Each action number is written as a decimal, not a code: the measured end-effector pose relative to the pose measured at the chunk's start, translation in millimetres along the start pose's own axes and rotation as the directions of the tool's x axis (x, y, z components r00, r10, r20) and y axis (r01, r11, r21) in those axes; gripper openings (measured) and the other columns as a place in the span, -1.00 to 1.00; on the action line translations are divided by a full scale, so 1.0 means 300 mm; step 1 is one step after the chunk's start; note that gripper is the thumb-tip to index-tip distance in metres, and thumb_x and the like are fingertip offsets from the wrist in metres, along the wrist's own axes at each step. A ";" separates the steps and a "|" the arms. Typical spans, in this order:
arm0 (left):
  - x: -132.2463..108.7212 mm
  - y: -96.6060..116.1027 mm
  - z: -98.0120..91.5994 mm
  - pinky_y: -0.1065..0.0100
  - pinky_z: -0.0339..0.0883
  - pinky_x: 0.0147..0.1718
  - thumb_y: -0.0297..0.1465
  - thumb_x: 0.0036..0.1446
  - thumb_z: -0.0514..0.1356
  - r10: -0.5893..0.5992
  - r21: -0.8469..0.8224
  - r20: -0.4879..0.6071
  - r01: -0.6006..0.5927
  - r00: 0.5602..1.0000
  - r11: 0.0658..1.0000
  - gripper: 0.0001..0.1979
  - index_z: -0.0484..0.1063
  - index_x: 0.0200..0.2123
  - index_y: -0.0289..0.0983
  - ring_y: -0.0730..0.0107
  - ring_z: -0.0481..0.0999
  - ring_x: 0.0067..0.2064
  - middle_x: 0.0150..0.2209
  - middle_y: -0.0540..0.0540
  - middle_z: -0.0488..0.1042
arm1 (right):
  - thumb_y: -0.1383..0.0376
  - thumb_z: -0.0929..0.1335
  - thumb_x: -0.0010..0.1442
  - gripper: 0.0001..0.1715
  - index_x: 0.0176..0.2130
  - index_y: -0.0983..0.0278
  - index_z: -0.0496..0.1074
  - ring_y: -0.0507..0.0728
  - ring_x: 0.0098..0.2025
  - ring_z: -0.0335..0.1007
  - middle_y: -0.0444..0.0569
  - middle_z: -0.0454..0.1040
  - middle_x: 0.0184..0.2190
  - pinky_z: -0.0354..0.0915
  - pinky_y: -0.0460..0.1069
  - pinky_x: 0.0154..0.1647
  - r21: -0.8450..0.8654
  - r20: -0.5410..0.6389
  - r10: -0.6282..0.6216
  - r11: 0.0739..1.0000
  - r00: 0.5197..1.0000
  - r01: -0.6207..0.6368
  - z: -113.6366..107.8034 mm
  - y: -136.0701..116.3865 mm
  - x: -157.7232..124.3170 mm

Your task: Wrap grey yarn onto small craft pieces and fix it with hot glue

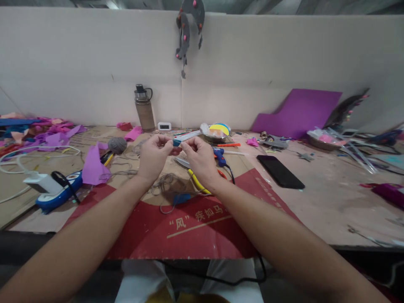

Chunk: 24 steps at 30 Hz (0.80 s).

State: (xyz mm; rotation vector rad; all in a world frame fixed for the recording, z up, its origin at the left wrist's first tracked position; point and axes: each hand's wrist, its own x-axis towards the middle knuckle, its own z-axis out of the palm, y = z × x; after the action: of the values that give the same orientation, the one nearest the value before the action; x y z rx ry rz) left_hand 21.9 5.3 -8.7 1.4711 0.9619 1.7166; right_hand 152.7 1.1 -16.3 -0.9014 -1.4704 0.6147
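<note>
My left hand (156,156) and my right hand (199,158) meet above the middle of the table, fingertips nearly touching. Between them is a small blue piece (177,143), pinched by the fingers of both hands. Below the hands, loose grey yarn (166,182) lies in tangles on the cardboard, and a flat blue scrap (182,198) rests on the red print. Scissors or pliers with a yellow handle (198,182) lie partly under my right hand. A blue glue gun (220,157) is just beyond that hand.
A bottle (145,110) stands at the back, near a grey yarn ball (117,145). A blue power strip (59,193) with cables is at left. A black phone (280,171) and a purple sheet (296,113) are at right.
</note>
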 end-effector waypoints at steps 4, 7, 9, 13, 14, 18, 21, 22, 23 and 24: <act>-0.003 -0.001 0.003 0.32 0.52 -0.46 -0.39 0.00 0.26 -0.019 -0.034 0.011 0.020 1.000 0.999 -0.86 0.37 -0.39 -0.31 0.35 0.58 -0.48 -0.51 -0.01 0.47 | 0.24 0.32 0.18 -0.79 -0.46 0.27 0.33 -0.03 -0.49 0.14 -0.20 0.32 -0.53 0.11 -0.09 -0.41 -0.007 -0.003 0.002 1.000 1.000 -0.002 -0.002 -0.003 -0.002; -0.006 -0.001 0.004 0.31 0.52 -0.44 -0.39 0.01 0.26 -0.029 -0.037 0.022 0.030 0.999 0.999 -0.86 0.36 -0.38 -0.31 0.35 0.58 -0.48 -0.51 -0.01 0.48 | 0.26 0.32 0.18 -0.80 -0.46 0.27 0.33 -0.03 -0.49 0.14 -0.21 0.31 -0.54 0.10 -0.09 -0.41 -0.005 -0.010 0.005 1.000 1.000 -0.005 -0.004 -0.010 -0.004; -0.008 -0.002 0.004 0.31 0.52 -0.43 -0.38 0.01 0.26 -0.033 -0.040 0.027 0.034 0.999 0.999 -0.85 0.36 -0.37 -0.31 0.36 0.58 -0.48 -0.51 -0.01 0.48 | 0.27 0.32 0.18 -0.80 -0.46 0.27 0.31 -0.04 -0.49 0.13 -0.21 0.31 -0.54 0.10 -0.09 -0.41 -0.003 -0.016 0.008 1.000 1.000 -0.008 -0.005 -0.015 -0.006; -0.009 -0.002 0.004 0.30 0.52 -0.43 -0.38 0.01 0.26 -0.043 -0.057 0.032 0.045 0.999 0.997 -0.85 0.36 -0.37 -0.30 0.36 0.58 -0.48 -0.51 0.00 0.48 | 0.26 0.32 0.18 -0.79 -0.46 0.26 0.29 -0.04 -0.49 0.13 -0.21 0.31 -0.53 0.10 -0.09 -0.41 -0.012 -0.024 0.009 1.000 1.000 -0.009 -0.006 -0.016 -0.007; -0.009 -0.001 0.005 0.30 0.51 -0.42 -0.38 0.01 0.26 -0.045 -0.061 0.034 0.047 0.998 0.997 -0.85 0.36 -0.37 -0.30 0.37 0.57 -0.48 -0.51 0.01 0.48 | 0.26 0.32 0.18 -0.80 -0.46 0.26 0.30 -0.04 -0.49 0.13 -0.21 0.32 -0.53 0.10 -0.08 -0.41 -0.008 -0.022 0.009 1.000 1.000 -0.009 -0.007 -0.016 -0.007; -0.011 0.006 0.005 0.30 0.51 -0.40 -0.37 0.01 0.27 -0.061 -0.065 0.047 0.064 0.997 0.996 -0.84 0.36 -0.38 -0.29 0.38 0.57 -0.47 -0.50 0.01 0.48 | 0.24 0.33 0.17 -0.85 -0.39 0.27 0.34 -0.03 -0.48 0.15 -0.19 0.35 -0.49 0.10 -0.08 -0.42 0.029 -0.019 0.031 0.999 0.999 -0.031 -0.009 -0.010 -0.003; -0.013 0.008 0.005 0.29 0.51 -0.38 -0.36 0.01 0.27 -0.069 -0.069 0.063 0.073 0.996 0.995 -0.84 0.35 -0.38 -0.29 0.38 0.57 -0.47 -0.51 0.01 0.48 | 0.22 0.33 0.17 -0.85 -0.32 0.28 0.40 -0.03 -0.48 0.15 -0.18 0.36 -0.48 0.09 -0.08 -0.44 0.073 0.008 0.054 0.996 0.998 -0.055 -0.009 -0.007 -0.001; -0.013 0.009 0.004 0.29 0.51 -0.37 -0.36 0.01 0.27 -0.068 -0.072 0.069 0.073 0.995 0.995 -0.84 0.35 -0.38 -0.29 0.39 0.57 -0.48 -0.51 0.01 0.47 | 0.22 0.33 0.17 -0.84 -0.32 0.28 0.41 -0.03 -0.48 0.16 -0.18 0.36 -0.49 0.09 -0.08 -0.44 0.082 0.018 0.056 0.995 0.998 -0.057 -0.010 -0.007 0.000; -0.013 0.009 0.004 0.29 0.51 -0.36 -0.36 0.01 0.27 -0.066 -0.076 0.075 0.071 0.995 0.995 -0.84 0.36 -0.38 -0.29 0.39 0.57 -0.48 -0.51 0.01 0.47 | 0.23 0.33 0.17 -0.84 -0.33 0.28 0.41 -0.03 -0.48 0.16 -0.18 0.36 -0.49 0.09 -0.08 -0.44 0.088 0.020 0.055 0.995 0.998 -0.057 -0.010 -0.008 0.000; -0.013 0.010 0.003 0.28 0.51 -0.36 -0.36 0.01 0.27 -0.064 -0.082 0.084 0.071 0.994 0.994 -0.83 0.36 -0.37 -0.29 0.39 0.57 -0.47 -0.50 0.01 0.48 | 0.23 0.33 0.17 -0.84 -0.35 0.29 0.41 -0.03 -0.47 0.16 -0.18 0.36 -0.49 0.09 -0.08 -0.44 0.093 0.017 0.051 0.994 0.999 -0.053 -0.010 -0.010 0.001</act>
State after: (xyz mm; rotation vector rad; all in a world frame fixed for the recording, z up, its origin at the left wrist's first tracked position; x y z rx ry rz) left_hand 23.4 0.6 -8.1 1.4262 0.8753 1.6175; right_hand 155.1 -0.8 -13.5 -0.8662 -1.4230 0.7241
